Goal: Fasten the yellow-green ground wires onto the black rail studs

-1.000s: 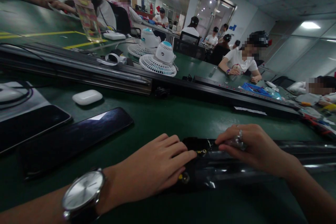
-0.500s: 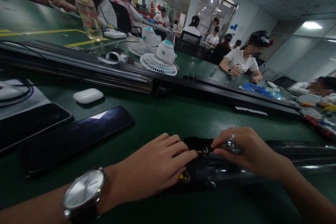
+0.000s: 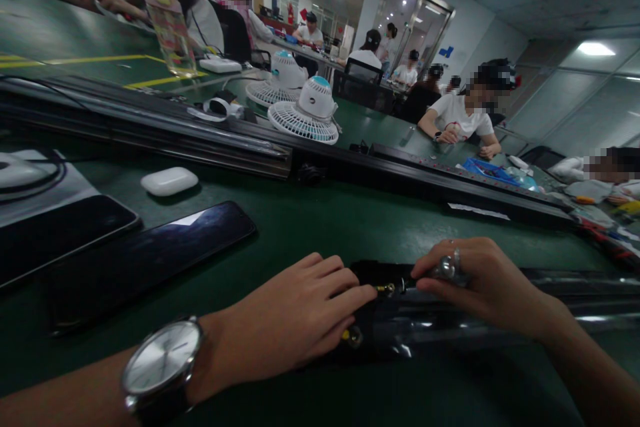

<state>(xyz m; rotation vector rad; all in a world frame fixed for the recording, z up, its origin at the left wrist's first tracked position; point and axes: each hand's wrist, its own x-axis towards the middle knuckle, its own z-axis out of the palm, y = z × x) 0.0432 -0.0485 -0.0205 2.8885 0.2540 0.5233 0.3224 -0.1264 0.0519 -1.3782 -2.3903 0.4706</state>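
My left hand, wearing a wristwatch on its wrist, lies over the near end of a long black bar, fingers bent around it. Small brass-coloured fittings show beside its fingertips, and another brass fitting is lower on the same end. Just right of them my right hand is closed in a pinch above the bar. A dark, thin tip and something silvery show at its fingers; what it holds is too small and dark to make out. A ring is on one finger.
On the green table, a dark phone, another dark device and a white earbud case lie left. A long black rail crosses behind. Beyond it stand white fans and a clear bottle. Other people sit farther off.
My right hand has shifted a little to the right, farther from the brass fittings, and more of them shows. My left hand has stayed in place.
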